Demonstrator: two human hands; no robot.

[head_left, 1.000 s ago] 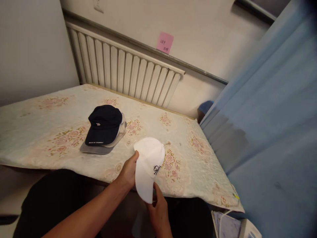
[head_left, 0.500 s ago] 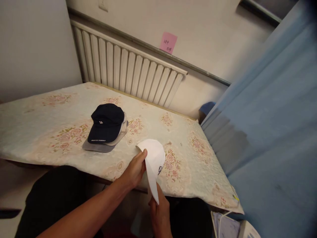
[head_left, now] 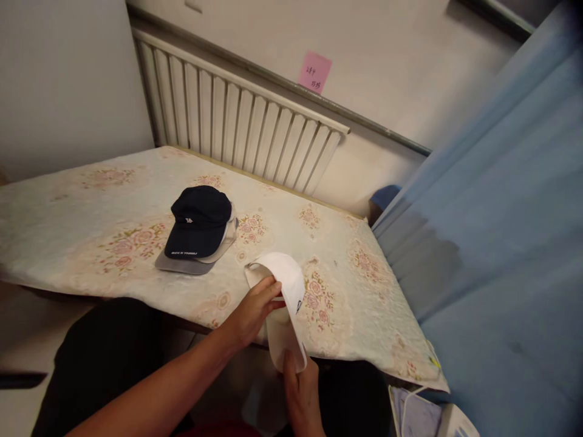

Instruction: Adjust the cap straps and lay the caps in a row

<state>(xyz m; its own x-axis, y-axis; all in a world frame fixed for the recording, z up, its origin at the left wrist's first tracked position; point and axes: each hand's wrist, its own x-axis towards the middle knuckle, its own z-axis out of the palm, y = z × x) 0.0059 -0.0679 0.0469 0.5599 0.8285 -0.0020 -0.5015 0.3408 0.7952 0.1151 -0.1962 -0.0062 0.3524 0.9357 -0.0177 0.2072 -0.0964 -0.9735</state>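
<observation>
A white baseball cap [head_left: 283, 270] is held between both hands over the near edge of the table, tilted so that its inside and the underside of its brim show. My left hand [head_left: 255, 309] grips the cap's side edge, some fingers reaching into its opening. Lower down, my right hand [head_left: 300, 382] pinches the front of the brim, its thumb against the underside. To the left lies a stack of caps, with a navy cap [head_left: 200, 212] on top and a grey brim [head_left: 182, 266] showing beneath it.
A floral cloth [head_left: 282, 218] covers the table. Behind it stands a white radiator [head_left: 237, 115] below a pink note [head_left: 315, 71] on the wall. A blue curtain [head_left: 492, 212] hangs at the right, and a white box-like object [head_left: 458, 420] sits low by the table's right corner.
The white cap has been turned, so its inside and brim underside now face me. My left fingers have moved into its opening; my right hand still holds the brim.
</observation>
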